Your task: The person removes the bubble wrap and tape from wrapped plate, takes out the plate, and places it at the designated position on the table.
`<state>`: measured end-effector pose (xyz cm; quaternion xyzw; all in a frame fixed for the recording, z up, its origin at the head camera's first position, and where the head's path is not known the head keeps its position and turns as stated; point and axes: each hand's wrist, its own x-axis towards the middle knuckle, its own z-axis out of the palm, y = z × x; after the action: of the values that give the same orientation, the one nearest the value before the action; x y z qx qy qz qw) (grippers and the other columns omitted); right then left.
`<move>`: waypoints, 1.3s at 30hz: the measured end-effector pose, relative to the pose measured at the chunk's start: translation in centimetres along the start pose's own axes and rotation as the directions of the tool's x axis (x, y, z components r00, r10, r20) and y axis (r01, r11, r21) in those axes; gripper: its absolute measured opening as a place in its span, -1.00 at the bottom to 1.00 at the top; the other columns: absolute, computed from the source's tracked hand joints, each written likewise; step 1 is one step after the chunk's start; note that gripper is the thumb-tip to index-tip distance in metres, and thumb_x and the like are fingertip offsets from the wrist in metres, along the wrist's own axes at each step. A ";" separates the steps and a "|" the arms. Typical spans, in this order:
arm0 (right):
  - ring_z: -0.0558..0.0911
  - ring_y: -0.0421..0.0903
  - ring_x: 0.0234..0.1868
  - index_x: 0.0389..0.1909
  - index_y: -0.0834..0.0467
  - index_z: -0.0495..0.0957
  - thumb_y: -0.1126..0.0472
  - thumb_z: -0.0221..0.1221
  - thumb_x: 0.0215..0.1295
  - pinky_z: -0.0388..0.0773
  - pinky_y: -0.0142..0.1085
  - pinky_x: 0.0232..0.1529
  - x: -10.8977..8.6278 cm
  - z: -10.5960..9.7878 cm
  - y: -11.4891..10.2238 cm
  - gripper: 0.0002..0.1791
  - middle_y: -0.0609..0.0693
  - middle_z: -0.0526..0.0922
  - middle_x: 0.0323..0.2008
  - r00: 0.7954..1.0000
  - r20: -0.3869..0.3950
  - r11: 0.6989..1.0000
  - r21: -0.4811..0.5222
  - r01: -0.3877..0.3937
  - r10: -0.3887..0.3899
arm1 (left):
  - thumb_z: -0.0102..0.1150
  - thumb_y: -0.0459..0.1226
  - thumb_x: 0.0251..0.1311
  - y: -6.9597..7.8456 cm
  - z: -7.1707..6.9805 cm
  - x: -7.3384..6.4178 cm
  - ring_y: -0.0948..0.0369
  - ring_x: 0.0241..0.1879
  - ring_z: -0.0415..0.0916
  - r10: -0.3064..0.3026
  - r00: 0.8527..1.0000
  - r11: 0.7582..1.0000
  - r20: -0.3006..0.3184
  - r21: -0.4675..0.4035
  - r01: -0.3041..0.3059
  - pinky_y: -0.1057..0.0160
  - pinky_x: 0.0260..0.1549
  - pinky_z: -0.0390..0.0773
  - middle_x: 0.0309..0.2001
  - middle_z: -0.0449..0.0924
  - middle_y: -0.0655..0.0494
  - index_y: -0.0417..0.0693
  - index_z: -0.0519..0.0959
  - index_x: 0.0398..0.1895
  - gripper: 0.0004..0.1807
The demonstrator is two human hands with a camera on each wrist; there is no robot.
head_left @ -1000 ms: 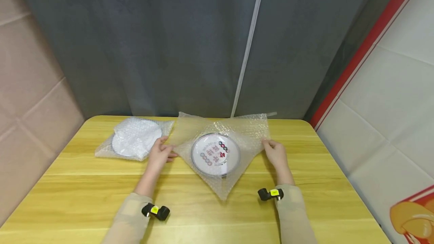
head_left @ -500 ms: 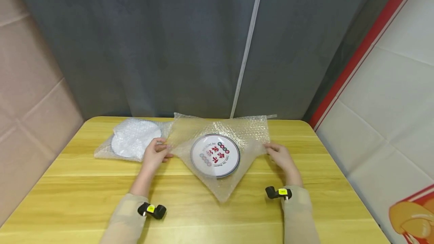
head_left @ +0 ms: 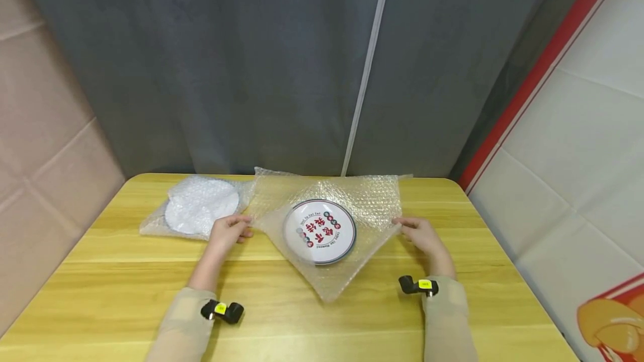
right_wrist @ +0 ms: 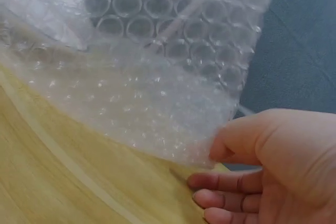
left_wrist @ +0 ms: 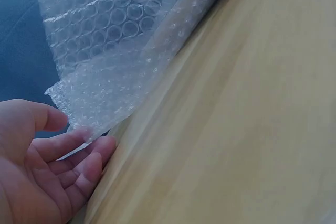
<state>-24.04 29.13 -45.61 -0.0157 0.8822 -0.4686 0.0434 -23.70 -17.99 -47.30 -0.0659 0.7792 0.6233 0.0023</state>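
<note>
A white plate (head_left: 327, 239) with a blue rim and red characters lies in the middle of the table, under a layer of clear bubble wrap (head_left: 377, 194). One wrap corner points toward the person. At the wrap's left corner is my left hand (head_left: 226, 234); in the left wrist view its thumb and index finger stand apart, the index fingertip touching the film. My right hand (head_left: 422, 237) pinches the right corner of the wrap between thumb and index finger, while its other fingers curl loosely below, as the right wrist view shows.
A second bubble-wrapped white plate (head_left: 201, 205) lies at the back left, close to my left hand. Behind the wooden table (head_left: 322, 328) hangs a grey curtain (head_left: 251, 71). Panels stand on both sides. Each wrist wears a small black camera.
Both hands have moved slightly outward, drawing the wrap's side corners apart. The front fold lies flatter, and the plate's red print shows more clearly. The left fingers have loosened at the corner.
</note>
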 end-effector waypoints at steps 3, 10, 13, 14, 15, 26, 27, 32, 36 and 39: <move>0.48 -0.01 -0.09 0.03 0.38 0.57 0.23 0.07 0.35 0.44 -0.28 -0.19 0.0 -0.1 0.0 -0.64 0.27 0.54 0.09 1.000 -0.009 1.000 -0.026 -0.012 0.012 | -0.02 -0.30 0.36 0.1 -0.1 0.0 0.23 -0.43 0.62 -0.010 1.000 1.000 0.010 0.015 0.009 0.33 -0.46 0.58 -0.23 0.67 -0.18 -0.50 0.54 -0.04 -0.64; 0.48 0.12 0.08 0.11 0.46 0.47 0.15 0.14 0.36 0.45 -0.17 0.02 -0.9 -0.4 -0.8 -0.52 0.32 0.48 0.14 0.995 0.101 0.999 0.029 -0.030 0.027 | 0.06 -0.14 0.34 0.5 -0.6 -0.2 0.17 -0.38 0.58 -0.031 0.997 0.987 0.075 0.161 0.018 0.26 -0.43 0.55 -0.27 0.66 -0.15 -0.44 0.55 -0.01 -0.54; 0.38 0.22 0.18 0.18 0.52 0.35 0.26 0.14 0.33 0.38 -0.12 0.11 -1.3 -0.5 -1.2 -0.49 0.40 0.38 0.20 0.985 0.172 0.999 0.048 0.021 -0.029 | 0.10 -0.14 0.31 0.5 -0.7 -0.1 0.14 -0.36 0.55 -0.026 0.994 0.975 0.108 0.220 0.002 0.23 -0.40 0.55 -0.24 0.63 -0.15 -0.39 0.56 0.01 -0.55; 0.36 0.24 0.20 0.19 0.54 0.32 0.29 0.16 0.31 0.36 -0.09 0.13 -1.4 -0.5 -1.2 -0.46 0.42 0.36 0.21 0.982 0.186 0.998 0.056 0.031 -0.041 | 0.10 -0.15 0.30 0.5 -0.8 -0.1 0.14 -0.35 0.54 -0.024 0.993 0.975 0.116 0.223 -0.002 0.23 -0.39 0.55 -0.22 0.62 -0.15 -0.38 0.57 0.01 -0.57; 0.34 0.27 0.21 0.20 0.55 0.31 0.31 0.18 0.28 0.34 -0.06 0.15 -1.5 -0.5 -1.3 -0.44 0.43 0.34 0.21 0.980 0.193 0.997 0.062 0.036 -0.048 | 0.11 -0.16 0.30 0.4 -0.9 -0.1 0.14 -0.35 0.52 -0.023 0.992 0.974 0.122 0.225 -0.005 0.23 -0.38 0.55 -0.20 0.61 -0.15 -0.38 0.57 0.02 -0.57; 0.24 0.35 0.25 0.21 0.52 0.32 0.28 0.33 0.11 0.19 0.14 0.24 -1.6 -0.6 -1.6 -0.31 0.43 0.27 0.22 0.975 0.199 0.990 -0.082 0.116 -0.098 | 0.13 -0.20 0.29 0.3 -1.6 -0.2 0.14 -0.16 0.45 0.011 0.976 0.980 0.220 0.190 -0.054 0.26 -0.30 0.51 0.16 0.45 -0.28 -0.43 0.44 0.17 -0.48; 0.22 0.35 0.26 0.22 0.51 0.31 0.27 0.34 0.11 0.17 0.15 0.25 -1.6 -0.5 -1.6 -0.29 0.43 0.25 0.23 0.975 0.202 0.989 -0.091 0.113 -0.092 | 0.14 -0.20 0.28 0.3 -1.7 -0.2 0.13 -0.14 0.44 0.010 0.974 0.979 0.226 0.194 -0.055 0.26 -0.28 0.50 0.18 0.43 -0.28 -0.42 0.42 0.19 -0.47; 0.10 0.32 0.32 0.30 0.44 0.26 0.23 0.35 0.10 0.06 0.18 0.29 -1.8 -0.4 -1.8 -0.22 0.38 0.13 0.31 0.977 0.210 0.993 -0.108 0.051 -0.028 | 0.21 -0.23 0.22 0.3 -1.7 -0.4 -0.01 0.02 0.42 0.005 0.969 0.975 0.248 0.214 -0.060 0.12 -0.04 0.47 0.25 0.35 -0.28 -0.40 0.36 0.25 -0.40; 0.04 0.32 0.35 0.35 0.41 0.20 0.19 0.37 0.10 0.01 0.19 0.30 -2.0 -0.3 -1.8 -0.15 0.35 0.08 0.35 0.976 0.219 0.990 -0.134 0.035 -0.005 | 0.28 -0.25 0.14 0.3 -1.8 -0.7 -0.10 0.12 0.38 0.055 0.960 0.962 0.275 0.244 -0.125 0.00 0.11 0.38 0.22 0.38 -0.30 -0.43 0.34 0.25 -0.34; 0.03 0.33 0.35 0.36 0.40 0.17 0.16 0.38 0.08 -0.01 0.21 0.29 -2.3 -0.3 -1.9 -0.11 0.36 0.07 0.35 0.974 0.228 0.983 -0.177 0.055 -0.013 | 0.33 -0.28 0.06 0.2 -1.9 -0.9 -0.10 0.04 0.40 0.113 0.944 0.941 0.310 0.272 -0.202 0.00 0.05 0.40 0.16 0.42 -0.33 -0.48 0.33 0.24 -0.29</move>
<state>-21.82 28.52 -43.73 -0.0880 0.9103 -0.3817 0.1338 -22.66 -19.71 -46.56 0.0905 0.8585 0.4989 0.0764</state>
